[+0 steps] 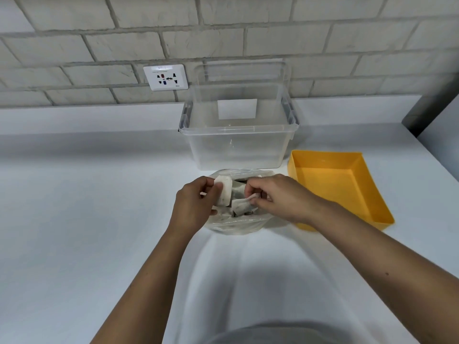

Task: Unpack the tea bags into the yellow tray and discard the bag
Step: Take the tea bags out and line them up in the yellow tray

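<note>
My left hand (191,207) pinches a flat white paper tea bag (223,192) at the mouth of the crumpled clear plastic bag (231,225) on the white counter (99,219). My right hand (275,197) curls its fingers around another tea bag (242,206). The rectangular yellow plastic tray (330,184) sits just right of the bag, with nothing in it.
</note>
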`<state>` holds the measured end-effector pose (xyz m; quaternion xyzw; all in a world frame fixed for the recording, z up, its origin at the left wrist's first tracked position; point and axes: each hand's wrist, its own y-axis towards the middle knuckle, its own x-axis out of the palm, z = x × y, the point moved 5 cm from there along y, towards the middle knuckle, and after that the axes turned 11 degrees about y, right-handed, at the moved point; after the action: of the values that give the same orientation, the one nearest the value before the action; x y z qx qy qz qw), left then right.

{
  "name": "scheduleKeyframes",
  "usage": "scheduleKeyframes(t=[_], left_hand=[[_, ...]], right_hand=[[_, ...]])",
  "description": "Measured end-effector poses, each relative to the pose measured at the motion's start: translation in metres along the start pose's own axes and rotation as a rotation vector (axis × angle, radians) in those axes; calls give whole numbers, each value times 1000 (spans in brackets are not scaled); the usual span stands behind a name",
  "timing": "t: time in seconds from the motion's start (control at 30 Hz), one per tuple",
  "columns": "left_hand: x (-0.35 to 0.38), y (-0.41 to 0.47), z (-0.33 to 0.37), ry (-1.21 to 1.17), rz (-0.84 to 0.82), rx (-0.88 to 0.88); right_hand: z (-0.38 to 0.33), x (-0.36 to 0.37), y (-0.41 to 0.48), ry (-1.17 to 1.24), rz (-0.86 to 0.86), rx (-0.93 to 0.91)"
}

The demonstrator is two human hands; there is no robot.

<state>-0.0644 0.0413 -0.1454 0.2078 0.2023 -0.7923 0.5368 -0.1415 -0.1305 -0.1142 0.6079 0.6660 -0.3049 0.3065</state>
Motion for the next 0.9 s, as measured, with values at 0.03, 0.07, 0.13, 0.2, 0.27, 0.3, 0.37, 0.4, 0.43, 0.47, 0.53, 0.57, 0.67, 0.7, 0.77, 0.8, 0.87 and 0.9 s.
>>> scheduleKeyframes(t=[0.03, 0.07, 0.13, 0.2, 0.27, 0.3, 0.37, 0.4, 0.43, 0.47, 0.53, 0.57, 0.67, 0.7, 0.77, 0.8, 0.87, 0.9], left_hand=[[1, 1, 0, -17, -7, -12], [2, 1, 0, -26, -22, -19], [8, -1, 4, -52, -84, -36], [16, -6, 8, -94, -173, -56], [21, -10, 11, -132, -233, -79], [22, -11, 10, -148, -242, -88], [22, -12, 9, -160, -240, -102], [21, -12, 7, -166, -239, -111], [21, -12, 6, -174, -249, -118], [21, -13, 6, -186, -272, -121], [23, -13, 7, -173, -327, -96], [23, -12, 6, -141, -330, -76], [16, -5, 1, -44, -189, -61], [12, -2, -2, -4, -112, -59], [4, 2, -5, 107, 14, -46], [2, 2, -5, 155, 48, -36], [0, 3, -5, 197, 77, -25], [0, 3, -5, 197, 83, -23]], right_hand=[[-5, -5, 1, 42, -44, -17], [-10, -8, 2, 78, -88, -26], [-17, -10, 6, 121, -162, -27], [-19, -10, 12, 135, -162, -3], [-17, -11, 18, 183, -76, 38], [-16, -13, 21, 197, -25, 49], [-16, -15, 24, 201, 46, 56], [-15, -15, 26, 200, 63, 57], [-15, -15, 27, 196, 72, 60], [-15, -14, 28, 192, 76, 65], [-13, -13, 30, 195, 71, 78], [-12, -12, 31, 202, 73, 85], [-4, -15, 32, 291, 128, 112], [1, -16, 31, 302, 158, 125], [12, -14, 27, 193, 166, 170], [17, -10, 25, 96, 136, 197], [24, 3, 23, -98, 67, 234], [27, 8, 23, -173, 57, 251]])
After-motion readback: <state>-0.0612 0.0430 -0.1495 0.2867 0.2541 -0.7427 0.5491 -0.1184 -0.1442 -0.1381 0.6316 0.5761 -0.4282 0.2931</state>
